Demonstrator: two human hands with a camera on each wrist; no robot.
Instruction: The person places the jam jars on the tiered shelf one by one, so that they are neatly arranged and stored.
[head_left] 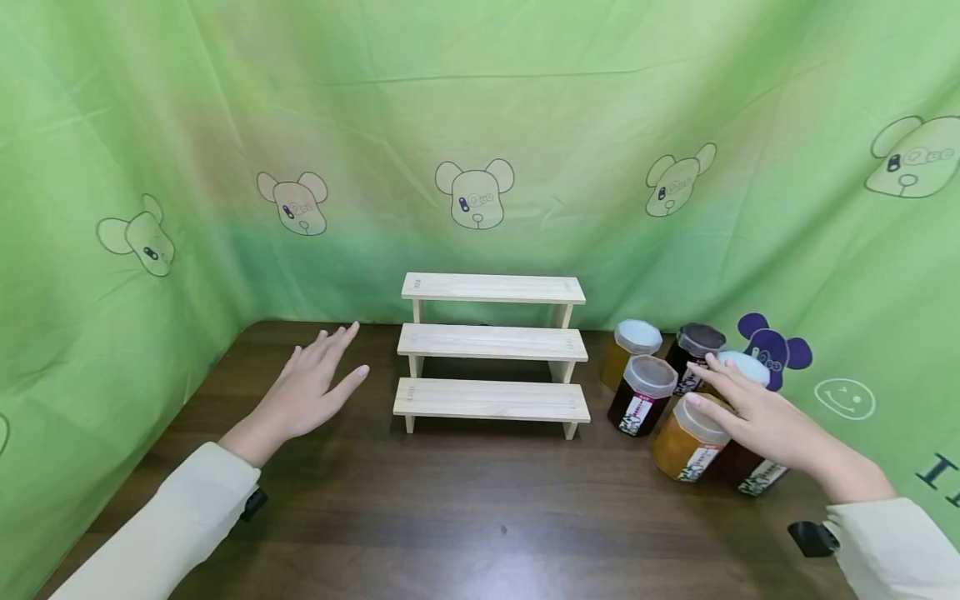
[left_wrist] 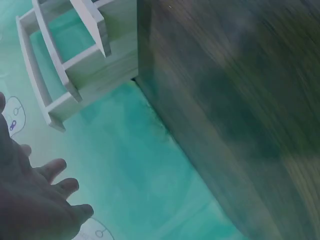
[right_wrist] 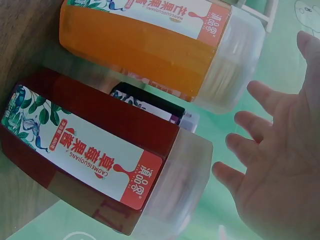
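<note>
Hovering over the group of jars, the right hand point(head_left: 765, 421) is being held with its fingers stretched out and apart, and nothing is being gripped by it. Beneath it, the dark red jar point(head_left: 759, 477) is being partly covered in the head view. Just beside that, toward the rack, the orange jar point(head_left: 681, 447) is standing upright. In the right wrist view, the fingertips are being shown very near the red jar's frosted lid point(right_wrist: 180, 185); whether it is being touched cannot be told.

Beyond the fingertips, the pale-lidded jar point(head_left: 744, 367) is being partly hidden by the hand. Farther out, the dark-lidded jar point(head_left: 693, 352) is standing at the back, with the amber jar point(head_left: 627, 350) to its left. In front of the amber one, the dark jar with a clear lid point(head_left: 642, 396) is standing.

On the other side, the left hand point(head_left: 306, 392) is being held over the table point(head_left: 420, 508), its fingers extended, its thumb pointing toward the rack and nothing being grasped. Between the hands, the three-step wooden rack point(head_left: 491, 341) is standing, its steps rising toward the back. Both forearms are being covered by pale sleeves point(head_left: 165, 525). Behind everything, a green cloth point(head_left: 570, 100) printed with bear faces is hanging.
</note>
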